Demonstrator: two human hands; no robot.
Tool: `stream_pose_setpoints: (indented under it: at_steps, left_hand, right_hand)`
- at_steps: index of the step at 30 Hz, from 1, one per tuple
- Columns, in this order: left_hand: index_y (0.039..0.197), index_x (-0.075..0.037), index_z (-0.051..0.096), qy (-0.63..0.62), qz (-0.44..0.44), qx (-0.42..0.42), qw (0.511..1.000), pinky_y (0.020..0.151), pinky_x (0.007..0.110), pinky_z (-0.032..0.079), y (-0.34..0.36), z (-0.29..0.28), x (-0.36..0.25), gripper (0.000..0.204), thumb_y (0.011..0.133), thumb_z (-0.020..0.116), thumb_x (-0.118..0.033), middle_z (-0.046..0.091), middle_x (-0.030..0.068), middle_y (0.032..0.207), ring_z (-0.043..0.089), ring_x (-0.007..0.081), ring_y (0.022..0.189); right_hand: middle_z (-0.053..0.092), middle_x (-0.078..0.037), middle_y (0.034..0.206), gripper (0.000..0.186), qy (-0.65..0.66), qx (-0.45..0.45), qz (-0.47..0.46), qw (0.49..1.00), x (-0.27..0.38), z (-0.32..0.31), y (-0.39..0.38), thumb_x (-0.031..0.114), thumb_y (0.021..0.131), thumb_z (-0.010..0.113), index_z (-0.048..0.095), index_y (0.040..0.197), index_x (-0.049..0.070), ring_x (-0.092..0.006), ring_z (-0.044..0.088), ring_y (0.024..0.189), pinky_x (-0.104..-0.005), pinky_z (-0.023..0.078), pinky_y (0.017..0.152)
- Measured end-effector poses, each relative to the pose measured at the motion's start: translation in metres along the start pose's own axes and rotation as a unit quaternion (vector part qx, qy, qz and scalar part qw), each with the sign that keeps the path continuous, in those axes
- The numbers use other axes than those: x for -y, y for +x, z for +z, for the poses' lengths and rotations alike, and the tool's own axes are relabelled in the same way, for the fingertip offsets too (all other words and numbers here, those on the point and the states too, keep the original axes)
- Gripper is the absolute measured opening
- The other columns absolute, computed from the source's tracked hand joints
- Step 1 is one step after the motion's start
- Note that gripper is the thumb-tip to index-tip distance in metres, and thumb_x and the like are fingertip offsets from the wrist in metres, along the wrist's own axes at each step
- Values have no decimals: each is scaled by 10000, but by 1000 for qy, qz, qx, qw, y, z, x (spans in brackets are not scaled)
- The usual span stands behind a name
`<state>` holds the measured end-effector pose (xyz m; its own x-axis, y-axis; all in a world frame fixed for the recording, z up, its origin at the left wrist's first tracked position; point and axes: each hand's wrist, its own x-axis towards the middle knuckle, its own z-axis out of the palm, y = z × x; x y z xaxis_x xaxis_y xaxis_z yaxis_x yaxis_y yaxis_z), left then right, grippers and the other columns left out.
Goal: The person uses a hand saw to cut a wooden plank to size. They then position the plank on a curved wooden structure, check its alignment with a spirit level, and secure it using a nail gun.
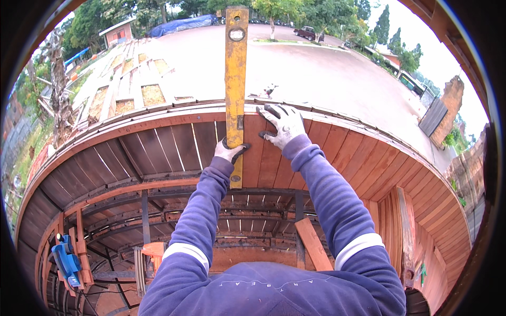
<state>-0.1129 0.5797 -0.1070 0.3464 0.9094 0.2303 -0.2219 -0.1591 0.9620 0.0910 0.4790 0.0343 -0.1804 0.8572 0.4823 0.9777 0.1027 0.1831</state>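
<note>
A worn yellow spirit level (235,71) stands upright across a curved wooden band at the centre. My left hand (230,150), in a grey and black glove, has its fingers wrapped round the level's lower part. To the level's right, my gloved right hand (280,126) rests with fingers spread at the top of the reddish planks (254,163), near the pale rim strip (342,121). Darker, gapped planks (171,147) line the band left of the level.
A blue power tool (66,259) and an orange object (154,252) sit low on the left among framing. A loose board (312,243) leans below the band. Beyond the rim are a paved yard (305,71), timber frames (121,79), a parked car (308,33) and trees.
</note>
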Motion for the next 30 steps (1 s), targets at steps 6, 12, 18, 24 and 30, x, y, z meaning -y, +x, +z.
stream_pose_setpoints:
  at_steps: [6,12,18,24,30]
  left_hand:
    - [1162,11,677,-15,10,7,1000,833,283,568,-1,0,-1,372,815,812,-1,741,58,1050,692,133,902]
    - [1156,22,679,36,16,-6,999,820,276,582,2,-2,2,365,827,826,-33,747,58,1031,705,128,870]
    - [1154,27,678,14,20,-7,1000,825,273,582,2,-1,2,355,833,819,-29,747,61,1031,701,124,869]
    - [1138,9,686,-4,15,-7,1000,808,276,563,-7,4,-12,369,802,833,-30,739,46,1012,675,121,865]
    - [1151,32,673,10,3,-9,1000,840,281,580,-6,3,-11,352,831,810,-17,744,65,1026,701,131,879]
  right_hand:
    - [458,-18,1569,750,-8,19,8,1000,1,-2,1,582,904,670,434,1554,289,-264,394,1449,-477,263,1216]
    - [429,-29,1590,727,4,26,4,1000,1,-3,1,577,932,638,415,1563,290,-275,365,1473,-483,235,1235]
    - [529,-45,1503,819,17,-52,-9,998,-1,6,0,545,846,752,451,1538,226,-265,459,1398,-463,309,1198]
    - [534,-74,1491,871,34,-47,4,998,-2,5,0,572,834,753,434,1546,185,-277,463,1393,-463,309,1192]
    - [531,-83,1495,889,26,-33,19,999,1,2,0,591,834,746,423,1551,175,-282,457,1399,-464,296,1194]
